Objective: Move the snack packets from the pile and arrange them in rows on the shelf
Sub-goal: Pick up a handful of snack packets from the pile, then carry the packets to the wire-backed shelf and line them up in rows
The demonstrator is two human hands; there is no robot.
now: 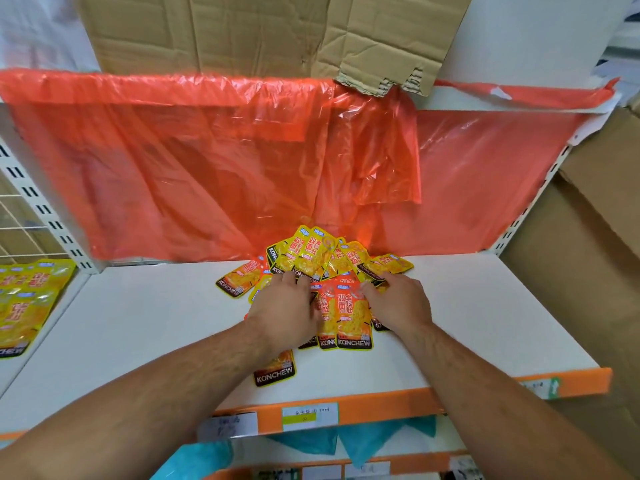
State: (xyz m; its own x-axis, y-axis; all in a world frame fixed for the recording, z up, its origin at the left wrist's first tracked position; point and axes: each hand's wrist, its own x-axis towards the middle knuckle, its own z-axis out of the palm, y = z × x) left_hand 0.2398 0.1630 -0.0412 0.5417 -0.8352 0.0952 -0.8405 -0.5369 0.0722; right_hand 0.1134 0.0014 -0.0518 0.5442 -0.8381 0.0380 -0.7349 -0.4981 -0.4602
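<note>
While pinning the snack packets [322,258] piled on the shelf [485,323] under the flat, released left hand [284,306], sliding one front packet [353,320] clear with the right hand [398,303], grasping or not impossible to tell; keeping edges square, labels forward.

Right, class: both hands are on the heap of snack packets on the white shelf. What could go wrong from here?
The left forearm might knock off the front packet lying near the orange shelf edge. The glossy, overlapping pile could slide apart under the left hand and right hand. The red plastic sheet behind may snag packets.
</note>
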